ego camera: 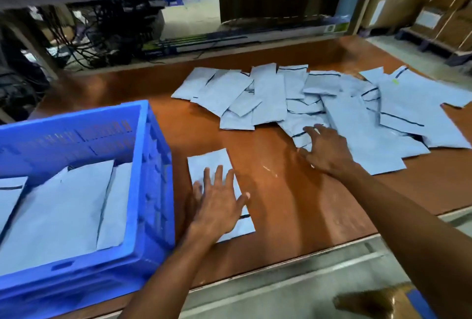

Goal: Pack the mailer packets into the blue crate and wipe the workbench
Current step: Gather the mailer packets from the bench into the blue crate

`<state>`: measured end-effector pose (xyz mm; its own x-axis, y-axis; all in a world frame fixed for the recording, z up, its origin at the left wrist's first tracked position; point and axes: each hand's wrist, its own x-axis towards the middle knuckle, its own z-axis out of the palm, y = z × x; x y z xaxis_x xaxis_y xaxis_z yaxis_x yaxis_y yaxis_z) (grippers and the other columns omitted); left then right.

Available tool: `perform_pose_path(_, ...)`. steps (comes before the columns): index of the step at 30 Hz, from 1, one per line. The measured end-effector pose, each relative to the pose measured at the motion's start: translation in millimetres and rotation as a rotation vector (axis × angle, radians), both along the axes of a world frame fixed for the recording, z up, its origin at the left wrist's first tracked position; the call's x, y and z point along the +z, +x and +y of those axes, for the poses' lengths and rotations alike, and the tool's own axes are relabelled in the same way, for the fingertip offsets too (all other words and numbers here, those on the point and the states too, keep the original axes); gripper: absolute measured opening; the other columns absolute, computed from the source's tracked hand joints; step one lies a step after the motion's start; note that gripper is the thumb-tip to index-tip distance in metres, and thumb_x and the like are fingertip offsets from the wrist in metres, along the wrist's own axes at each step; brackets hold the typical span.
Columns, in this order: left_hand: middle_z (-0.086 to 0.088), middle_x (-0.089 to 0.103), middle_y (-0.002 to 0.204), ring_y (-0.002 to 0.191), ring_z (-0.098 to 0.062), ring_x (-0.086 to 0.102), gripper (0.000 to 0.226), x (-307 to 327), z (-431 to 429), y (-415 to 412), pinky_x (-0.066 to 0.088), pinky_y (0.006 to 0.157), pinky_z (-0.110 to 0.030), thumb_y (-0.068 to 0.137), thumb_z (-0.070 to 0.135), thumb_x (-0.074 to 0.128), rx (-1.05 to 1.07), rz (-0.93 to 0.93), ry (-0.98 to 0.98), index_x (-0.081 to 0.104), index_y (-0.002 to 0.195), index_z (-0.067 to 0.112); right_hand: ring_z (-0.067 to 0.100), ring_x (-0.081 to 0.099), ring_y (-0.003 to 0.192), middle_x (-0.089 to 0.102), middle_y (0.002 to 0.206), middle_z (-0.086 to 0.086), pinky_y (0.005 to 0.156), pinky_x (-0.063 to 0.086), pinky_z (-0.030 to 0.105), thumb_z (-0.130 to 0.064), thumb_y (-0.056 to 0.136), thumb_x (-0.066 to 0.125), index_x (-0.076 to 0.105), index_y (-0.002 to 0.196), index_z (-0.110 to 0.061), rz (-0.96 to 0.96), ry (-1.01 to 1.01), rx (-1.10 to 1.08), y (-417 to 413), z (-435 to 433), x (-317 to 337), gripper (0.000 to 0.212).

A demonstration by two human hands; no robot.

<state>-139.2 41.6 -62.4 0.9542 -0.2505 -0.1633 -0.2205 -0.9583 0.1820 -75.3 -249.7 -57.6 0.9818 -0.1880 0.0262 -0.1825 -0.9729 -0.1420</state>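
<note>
Near the bench (pixel 281 204) front edge our left hand (pixel 217 206) presses one packet (pixel 209 163) with flat fingers beside the blue crate (pixel 143 165), and our right hand (pixel 327 151), fingers spread on the pile (pixel 268 96), should slide one over.

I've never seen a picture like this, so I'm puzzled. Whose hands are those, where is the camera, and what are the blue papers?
There is no machine, just a person working. The camera sits on their head, looking down, so you see their own arms. The left hand lies flat, fingers spread, on one light-blue mailer packet on the brown workbench. The right hand touches the big pile of packets. Nothing is lifted. On the left stands a blue crate with some packets already inside.
</note>
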Motion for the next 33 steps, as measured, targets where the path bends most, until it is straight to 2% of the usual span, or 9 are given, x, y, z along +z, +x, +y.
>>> perform_pose_path(4,0.011,-0.012,0.164,0.150,-0.028,-0.015,0.072,-29.2,8.1,4.2,0.002,0.118,-0.060,0.095,0.069,0.025,0.078,0.066,0.008,0.005,0.156,0.036,0.036,0.018,0.145,0.013,0.162,0.004,0.112,0.023,0.054,-0.069,0.089,0.039,0.021,0.150,-0.038,0.224,-0.112,-0.001,35.4,-5.2,-17.0,0.070)
perform_pose_path(9,0.014,-0.020,0.162,0.150,-0.027,-0.017,0.066,-42.9,14.1,3.9,0.002,0.119,-0.058,0.098,0.063,0.018,0.060,0.032,0.003,-0.003,0.155,0.038,0.038,0.037,0.127,0.050,0.138,0.010,0.102,0.030,0.053,-0.050,0.095,0.038,0.042,0.139,-0.034,0.090,-0.217,0.061,24.8,30.5,-16.8,0.047)
perform_pose_path(14,0.009,-0.015,0.163,0.150,-0.030,-0.015,0.059,-41.6,27.7,0.2,0.000,0.121,-0.053,0.103,0.048,0.024,0.028,0.000,-0.020,0.003,0.156,0.035,0.034,0.038,0.130,0.047,0.140,0.009,0.105,0.025,0.051,-0.061,0.095,0.032,0.039,0.140,-0.038,0.122,-0.153,0.143,-57.4,102.6,-2.1,0.051)
perform_pose_path(18,0.005,0.000,0.165,0.151,-0.029,-0.009,0.058,-36.0,32.5,-8.1,0.007,0.121,-0.051,0.099,0.053,0.034,0.092,-0.093,-0.056,0.022,0.152,0.034,0.032,0.033,0.137,0.036,0.151,0.004,0.108,0.024,0.053,-0.074,0.090,0.024,0.034,0.142,-0.041,0.148,-0.026,0.154,-97.2,122.2,7.4,0.062)
perform_pose_path(21,0.005,-0.012,0.164,0.149,-0.031,-0.017,0.077,-41.8,23.6,0.3,0.002,0.118,-0.055,0.091,0.073,0.027,0.178,-0.116,-0.047,0.005,0.155,0.036,0.033,0.018,0.147,0.013,0.163,0.004,0.115,0.017,0.054,-0.077,0.088,0.023,0.017,0.151,-0.040,0.083,0.011,0.165,-67.6,115.9,3.1,0.073)
perform_pose_path(24,0.006,-0.017,0.163,0.149,-0.029,-0.019,0.080,-53.9,16.7,6.4,-0.005,0.117,-0.059,0.089,0.078,0.017,0.171,-0.100,-0.028,-0.006,0.155,0.039,0.027,-0.006,0.151,-0.010,0.164,-0.001,0.120,0.004,0.055,-0.077,0.089,0.018,-0.002,0.153,-0.045,0.158,0.068,0.200,-46.9,114.0,-25.5,0.074)
perform_pose_path(29,-0.001,0.001,0.165,0.151,-0.033,-0.003,0.056,-60.4,16.7,6.4,0.000,0.118,-0.053,0.104,0.049,0.019,0.066,-0.147,-0.019,0.016,0.157,0.030,0.027,-0.005,0.151,-0.006,0.164,0.001,0.122,0.008,0.047,-0.055,0.100,0.013,0.002,0.155,-0.036,0.072,0.056,0.249,-59.4,127.1,-48.9,0.060)
perform_pose_path(31,-0.009,0.014,0.163,0.149,-0.039,0.011,0.051,-59.3,14.7,5.2,0.013,0.119,-0.054,0.104,0.029,0.028,0.034,-0.188,0.011,0.029,0.154,0.018,0.028,0.002,0.151,0.005,0.164,0.003,0.121,0.015,0.046,-0.051,0.095,-0.004,0.010,0.156,-0.029,0.037,0.023,0.267,-64.9,130.3,-49.7,0.067)
perform_pose_path(33,-0.013,0.008,0.164,0.149,-0.041,0.006,0.056,-56.9,12.8,1.7,0.010,0.120,-0.051,0.101,0.014,0.036,-0.005,-0.146,0.056,0.022,0.155,0.011,0.030,0.009,0.150,0.015,0.163,0.005,0.119,0.021,0.045,-0.049,0.089,-0.018,0.018,0.156,-0.023,0.040,0.009,0.309,-68.6,128.9,-54.3,0.080)
